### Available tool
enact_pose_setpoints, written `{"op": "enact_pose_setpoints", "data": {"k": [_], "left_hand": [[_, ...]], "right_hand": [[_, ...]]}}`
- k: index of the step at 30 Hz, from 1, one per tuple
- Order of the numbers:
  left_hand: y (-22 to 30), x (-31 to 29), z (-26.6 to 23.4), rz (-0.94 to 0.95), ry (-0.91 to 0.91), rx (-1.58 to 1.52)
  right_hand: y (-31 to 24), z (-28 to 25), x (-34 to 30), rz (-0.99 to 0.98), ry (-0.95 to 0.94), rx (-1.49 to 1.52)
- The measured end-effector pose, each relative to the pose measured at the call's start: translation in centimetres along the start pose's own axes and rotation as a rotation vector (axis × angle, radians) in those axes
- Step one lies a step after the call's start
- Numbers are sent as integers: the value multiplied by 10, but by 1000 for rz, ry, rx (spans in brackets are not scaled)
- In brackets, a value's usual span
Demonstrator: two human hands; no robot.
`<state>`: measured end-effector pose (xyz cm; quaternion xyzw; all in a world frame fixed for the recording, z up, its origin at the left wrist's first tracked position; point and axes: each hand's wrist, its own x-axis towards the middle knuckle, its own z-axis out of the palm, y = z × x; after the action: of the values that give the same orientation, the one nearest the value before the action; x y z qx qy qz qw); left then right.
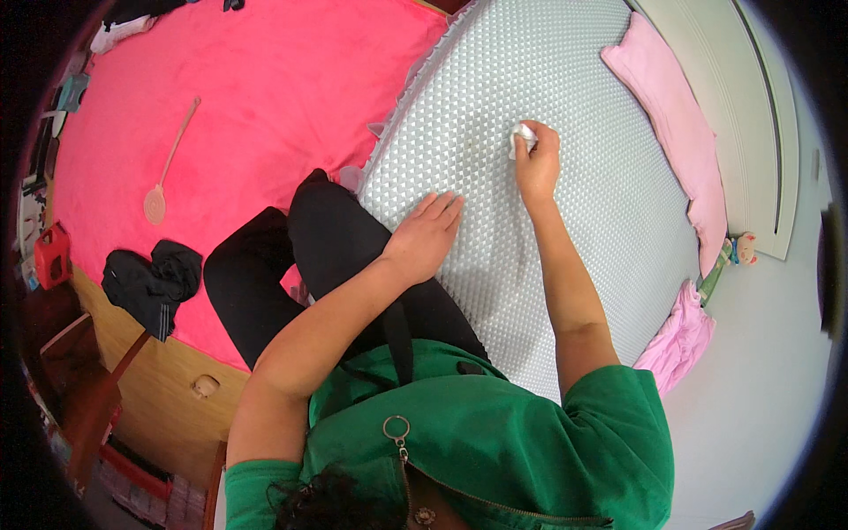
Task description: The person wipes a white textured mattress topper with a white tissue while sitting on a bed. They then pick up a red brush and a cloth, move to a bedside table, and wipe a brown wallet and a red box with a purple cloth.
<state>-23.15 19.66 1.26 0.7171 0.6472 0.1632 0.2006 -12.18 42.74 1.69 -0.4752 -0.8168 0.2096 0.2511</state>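
Pinched between the thumb and fingers of my right hand [540, 164] is a small crumpled white tissue [523, 137]. That hand is over the grey-and-white patterned mattress [609, 230], toward its far part; whether the tissue touches the surface I cannot tell. My left hand [426, 237] lies palm down at the mattress's near left side, fingers stretched out and holding nothing. Darker, damp-looking patches [481, 287] show on the mattress between and below my hands.
Pink bedding [676, 132] and a bunched pink cloth [680, 340] line the right edge. To the left spreads a bright pink floor cover [265, 106] with a fly swatter [155, 205] and black clothing [152, 278] on it. A red container [53, 256] stands far left.
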Motion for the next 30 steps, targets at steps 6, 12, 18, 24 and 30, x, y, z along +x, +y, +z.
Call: {"op": "enact_pose_setpoints", "data": {"k": [6, 12, 18, 24, 30], "left_hand": [[-7, 1, 0, -51, -103, -39], [-5, 0, 7, -39, -101, 1], [-8, 2, 0, -60, -185, -38], [-5, 1, 4, -58, -165, -2], [-11, -2, 3, -67, -165, -65]], "right_hand": [[-16, 23, -40, -500, -370, 65], [-8, 50, 38, -257, -196, -46], [-13, 39, -35, -440, -292, -15], [-19, 43, 21, -413, -150, -203], [-22, 46, -37, -460, -276, -56]]}}
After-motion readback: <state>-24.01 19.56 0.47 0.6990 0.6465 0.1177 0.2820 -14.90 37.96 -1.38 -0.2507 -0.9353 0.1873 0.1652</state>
